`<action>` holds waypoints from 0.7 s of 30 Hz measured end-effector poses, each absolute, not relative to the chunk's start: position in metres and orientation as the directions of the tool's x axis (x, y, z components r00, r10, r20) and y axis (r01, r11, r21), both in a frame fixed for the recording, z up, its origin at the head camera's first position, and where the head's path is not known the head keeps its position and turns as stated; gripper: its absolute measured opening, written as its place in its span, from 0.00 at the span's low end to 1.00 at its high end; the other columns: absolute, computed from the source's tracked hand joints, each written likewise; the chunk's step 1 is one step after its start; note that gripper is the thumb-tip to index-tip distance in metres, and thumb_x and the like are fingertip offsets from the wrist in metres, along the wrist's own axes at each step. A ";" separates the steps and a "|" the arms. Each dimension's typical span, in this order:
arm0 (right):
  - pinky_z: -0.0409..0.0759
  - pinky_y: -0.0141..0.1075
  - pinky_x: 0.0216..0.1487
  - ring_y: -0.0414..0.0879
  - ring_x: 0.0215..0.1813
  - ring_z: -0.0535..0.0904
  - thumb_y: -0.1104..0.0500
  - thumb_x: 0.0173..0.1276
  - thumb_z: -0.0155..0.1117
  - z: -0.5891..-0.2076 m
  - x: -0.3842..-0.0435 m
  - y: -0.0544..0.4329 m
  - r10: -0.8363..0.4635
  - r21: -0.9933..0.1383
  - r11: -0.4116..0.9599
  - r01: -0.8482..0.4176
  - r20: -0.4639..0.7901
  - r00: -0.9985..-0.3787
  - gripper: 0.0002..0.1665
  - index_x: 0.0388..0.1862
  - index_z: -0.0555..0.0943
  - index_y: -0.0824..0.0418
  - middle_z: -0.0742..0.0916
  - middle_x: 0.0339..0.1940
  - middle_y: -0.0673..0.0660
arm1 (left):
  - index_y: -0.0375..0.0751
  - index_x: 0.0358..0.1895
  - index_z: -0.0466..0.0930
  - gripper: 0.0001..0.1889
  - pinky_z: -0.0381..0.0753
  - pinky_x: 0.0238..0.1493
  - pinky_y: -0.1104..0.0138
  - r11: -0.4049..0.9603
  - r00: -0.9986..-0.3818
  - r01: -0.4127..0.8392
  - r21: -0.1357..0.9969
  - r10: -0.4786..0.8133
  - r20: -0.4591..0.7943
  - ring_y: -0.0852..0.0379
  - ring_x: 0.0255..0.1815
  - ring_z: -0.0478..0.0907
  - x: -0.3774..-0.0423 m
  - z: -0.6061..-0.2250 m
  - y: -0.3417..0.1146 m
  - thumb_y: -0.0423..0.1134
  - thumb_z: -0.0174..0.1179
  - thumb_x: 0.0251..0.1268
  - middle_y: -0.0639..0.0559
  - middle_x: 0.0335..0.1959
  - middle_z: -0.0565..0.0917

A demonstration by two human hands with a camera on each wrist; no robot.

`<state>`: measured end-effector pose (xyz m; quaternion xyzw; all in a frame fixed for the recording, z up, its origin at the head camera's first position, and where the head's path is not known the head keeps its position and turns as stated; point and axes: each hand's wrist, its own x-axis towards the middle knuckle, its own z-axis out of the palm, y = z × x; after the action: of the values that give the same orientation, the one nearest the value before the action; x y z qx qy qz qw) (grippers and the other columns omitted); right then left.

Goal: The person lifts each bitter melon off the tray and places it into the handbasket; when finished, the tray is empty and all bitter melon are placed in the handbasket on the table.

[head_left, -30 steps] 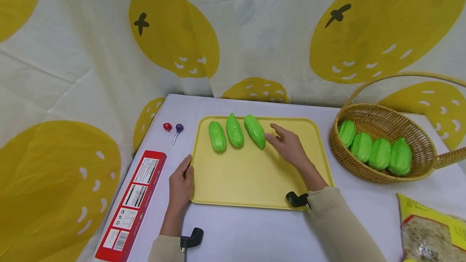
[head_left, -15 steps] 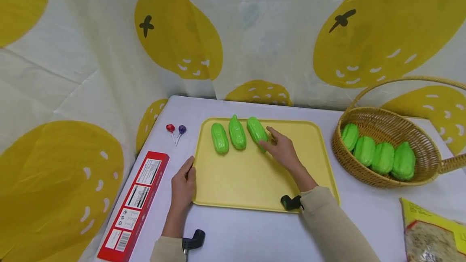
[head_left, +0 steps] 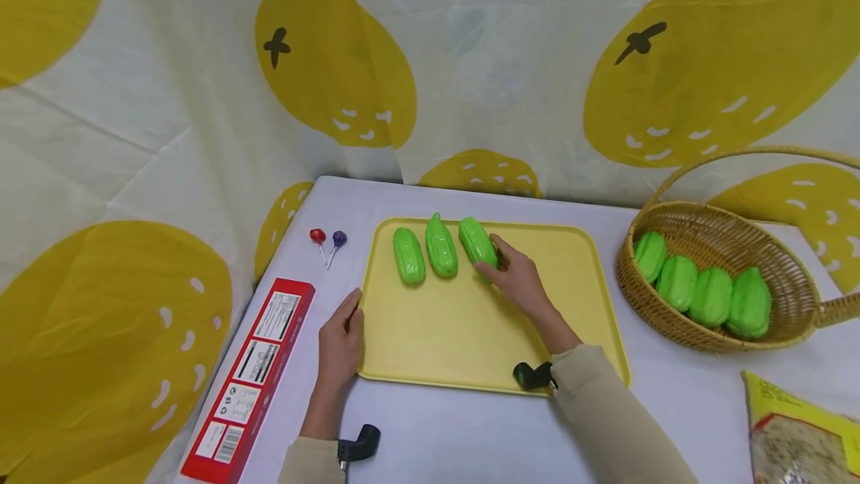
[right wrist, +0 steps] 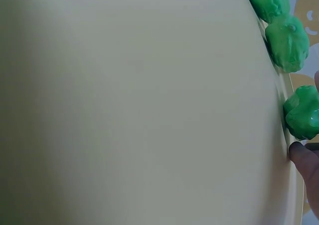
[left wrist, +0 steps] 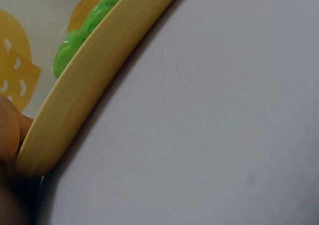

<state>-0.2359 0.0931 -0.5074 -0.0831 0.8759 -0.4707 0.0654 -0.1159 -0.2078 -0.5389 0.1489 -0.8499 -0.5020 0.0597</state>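
Three glossy green, ribbed, elongated fake vegetables lie along the far side of a yellow tray (head_left: 430, 334): a left one (head_left: 409, 256), a middle one (head_left: 441, 247) with a pointed tip, and a right one (head_left: 475, 239). My right hand (head_left: 520, 282) has its thumb and fingers around the near end of the right one. In the right wrist view, the thumb (right wrist: 303, 160) shows right at this green vegetable (right wrist: 303, 112). At the tray's left edge my left hand (head_left: 340, 346) grips the rim; the left wrist view shows its fingers at the tray corner (left wrist: 37, 160).
A wicker basket (head_left: 645, 320) with several similar green vegetables stands at the right. Below it lies a yellow bag (head_left: 799, 424). Two lollipops (head_left: 328, 240) and a long red box (head_left: 248, 387) lie left of the tray. A lemon-print cloth (head_left: 484, 58) hangs behind the table.
My right hand has moved in from the right and closed around the right green vegetable, which has turned slightly. My left hand stays at the tray edge. The head view has shifted slightly.
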 end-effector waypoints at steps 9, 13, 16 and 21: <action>0.80 0.56 0.67 0.63 0.70 0.76 0.56 0.73 0.67 -0.513 -0.237 0.091 -0.194 -0.819 0.564 -0.109 -0.003 -0.981 0.43 0.81 0.61 0.63 0.74 0.75 0.69 | 0.44 0.76 0.67 0.24 0.65 0.81 0.53 0.447 -0.950 -0.187 0.875 -0.308 -0.046 0.50 0.81 0.63 -0.116 -0.538 -0.208 0.36 0.47 0.82 0.50 0.77 0.70; 0.79 0.56 0.68 0.63 0.71 0.75 0.57 0.73 0.67 -0.512 -0.237 0.090 -0.197 -0.822 0.560 -0.106 -0.008 -0.980 0.42 0.80 0.62 0.63 0.74 0.75 0.69 | 0.45 0.77 0.67 0.24 0.66 0.80 0.53 0.456 -0.949 -0.193 0.869 -0.313 -0.046 0.51 0.81 0.63 -0.117 -0.539 -0.208 0.36 0.48 0.82 0.51 0.77 0.70; 0.79 0.56 0.69 0.64 0.72 0.74 0.57 0.73 0.67 -0.510 -0.235 0.090 -0.199 -0.826 0.554 -0.100 -0.015 -0.980 0.42 0.80 0.62 0.63 0.74 0.75 0.69 | 0.45 0.77 0.67 0.24 0.65 0.80 0.53 0.458 -0.949 -0.189 0.869 -0.312 -0.041 0.50 0.81 0.63 -0.117 -0.539 -0.208 0.35 0.48 0.82 0.50 0.77 0.70; 0.78 0.56 0.69 0.63 0.73 0.74 0.57 0.73 0.67 -0.507 -0.233 0.092 -0.201 -0.825 0.555 -0.103 -0.013 -0.979 0.42 0.81 0.61 0.63 0.74 0.75 0.69 | 0.43 0.76 0.67 0.24 0.64 0.81 0.53 0.450 -0.951 -0.183 0.874 -0.305 -0.042 0.50 0.81 0.63 -0.116 -0.538 -0.208 0.36 0.47 0.82 0.49 0.77 0.70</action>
<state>-0.2333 0.0920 -0.5073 -0.0865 0.8803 -0.4635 0.0530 -0.1160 -0.2077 -0.5381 0.1437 -0.8492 -0.5044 0.0608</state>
